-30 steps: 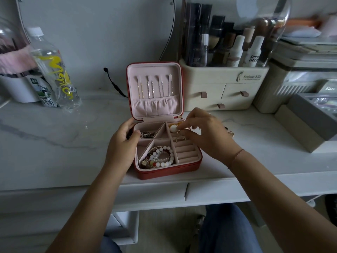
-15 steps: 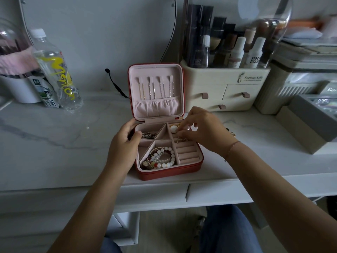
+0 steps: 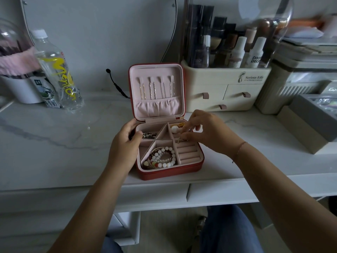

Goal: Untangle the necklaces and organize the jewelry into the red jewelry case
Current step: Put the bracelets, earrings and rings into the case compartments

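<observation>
The square red jewelry case (image 3: 169,172), lined in pale pink, sits open on the white marbled desk top (image 3: 54,139) with its lid upright. The left hand (image 3: 124,145) clasps its left rim, steadying a light box that would likely skate on so smooth a surface. The right hand (image 3: 206,132) pinches what looks like a fine gold chain (image 3: 179,139) with a small cross, over the back right compartment beside a large white pearl (image 3: 174,129). Such a chain is limp, near weightless and quick to snag, so it is best held near the pendant. White bead bracelets (image 3: 162,157) fill the front wedge.
</observation>
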`<state>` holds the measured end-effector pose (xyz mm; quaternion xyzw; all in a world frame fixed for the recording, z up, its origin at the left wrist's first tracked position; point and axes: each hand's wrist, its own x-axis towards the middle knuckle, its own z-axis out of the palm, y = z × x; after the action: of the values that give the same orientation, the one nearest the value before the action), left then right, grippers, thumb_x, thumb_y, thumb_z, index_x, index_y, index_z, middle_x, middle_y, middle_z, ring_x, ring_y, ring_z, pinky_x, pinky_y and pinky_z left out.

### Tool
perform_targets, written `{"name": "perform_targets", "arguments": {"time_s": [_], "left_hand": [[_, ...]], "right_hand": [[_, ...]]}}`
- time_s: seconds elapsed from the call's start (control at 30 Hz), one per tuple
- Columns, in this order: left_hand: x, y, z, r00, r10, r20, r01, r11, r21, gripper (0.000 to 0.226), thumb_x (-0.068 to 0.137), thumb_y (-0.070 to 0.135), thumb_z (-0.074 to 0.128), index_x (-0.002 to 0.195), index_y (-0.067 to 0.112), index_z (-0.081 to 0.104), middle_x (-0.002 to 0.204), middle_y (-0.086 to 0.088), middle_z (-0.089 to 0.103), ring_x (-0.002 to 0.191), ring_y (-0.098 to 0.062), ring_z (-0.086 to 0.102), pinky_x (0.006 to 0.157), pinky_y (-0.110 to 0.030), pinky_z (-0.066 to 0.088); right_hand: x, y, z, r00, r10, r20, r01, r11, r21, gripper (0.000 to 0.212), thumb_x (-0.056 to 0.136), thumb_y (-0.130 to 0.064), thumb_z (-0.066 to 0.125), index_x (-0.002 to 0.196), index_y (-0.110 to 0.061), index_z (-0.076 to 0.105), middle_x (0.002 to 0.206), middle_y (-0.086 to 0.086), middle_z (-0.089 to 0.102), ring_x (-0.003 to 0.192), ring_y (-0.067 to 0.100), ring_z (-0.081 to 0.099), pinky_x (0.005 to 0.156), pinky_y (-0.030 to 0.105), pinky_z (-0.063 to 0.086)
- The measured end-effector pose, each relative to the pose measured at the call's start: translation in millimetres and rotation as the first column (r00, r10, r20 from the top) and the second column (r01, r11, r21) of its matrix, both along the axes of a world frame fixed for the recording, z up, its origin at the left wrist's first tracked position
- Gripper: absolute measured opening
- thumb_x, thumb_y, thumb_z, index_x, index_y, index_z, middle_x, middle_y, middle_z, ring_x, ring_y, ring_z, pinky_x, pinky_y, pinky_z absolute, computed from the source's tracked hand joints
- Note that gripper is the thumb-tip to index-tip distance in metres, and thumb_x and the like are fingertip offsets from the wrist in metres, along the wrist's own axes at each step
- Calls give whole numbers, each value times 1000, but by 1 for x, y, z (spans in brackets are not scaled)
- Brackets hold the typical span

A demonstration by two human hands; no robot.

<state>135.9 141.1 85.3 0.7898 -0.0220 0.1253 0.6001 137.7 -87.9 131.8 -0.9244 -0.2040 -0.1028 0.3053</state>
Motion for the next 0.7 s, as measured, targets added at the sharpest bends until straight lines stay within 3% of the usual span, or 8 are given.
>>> {"name": "perform_targets", "arguments": {"time_s": [0.17, 0.3, 0.47, 0.7], "left_hand": [[1, 0, -1, 1000, 3, 0, -3, 1000, 14, 40, 94, 8, 51, 126, 31, 55, 103, 32, 56, 100, 14, 53, 83, -10, 37], [2, 1, -3, 1000, -2, 5, 2, 1000, 11, 39, 94, 8, 51, 128, 28, 56, 107, 25, 60, 106, 3, 57, 87, -13, 38], [2, 1, -3, 1000, -11, 9, 10, 1000, 21, 39, 94, 8, 50, 127, 29, 56, 109, 22, 61, 106, 3, 56, 87, -12, 38], [0, 1, 0, 1000, -11, 10, 11, 1000, -2, 40, 94, 7, 50, 113, 40, 55, 106, 30, 59, 103, 12, 54, 87, -15, 40]], "right_hand": [[-3, -5, 0, 999, 22, -36, -21, 999, 41, 7, 76, -27, 76, 82, -29, 74, 84, -6, 58, 73, 7, 51, 63, 11, 38], [-8, -9, 3, 997, 53, -55, -48, 996, 80, 17, 76, -22, 77, 77, -37, 69, 83, -5, 60, 72, 8, 52, 64, 10, 38], [-8, -10, 1, 997, 61, -56, -56, 994, 89, 15, 74, -20, 79, 77, -32, 71, 81, -5, 59, 71, 8, 51, 64, 10, 38], [-8, -10, 2, 998, 18, -55, -17, 1000, 24, 6, 74, -21, 79, 78, -23, 74, 79, -6, 58, 70, 8, 53, 63, 12, 38]]}}
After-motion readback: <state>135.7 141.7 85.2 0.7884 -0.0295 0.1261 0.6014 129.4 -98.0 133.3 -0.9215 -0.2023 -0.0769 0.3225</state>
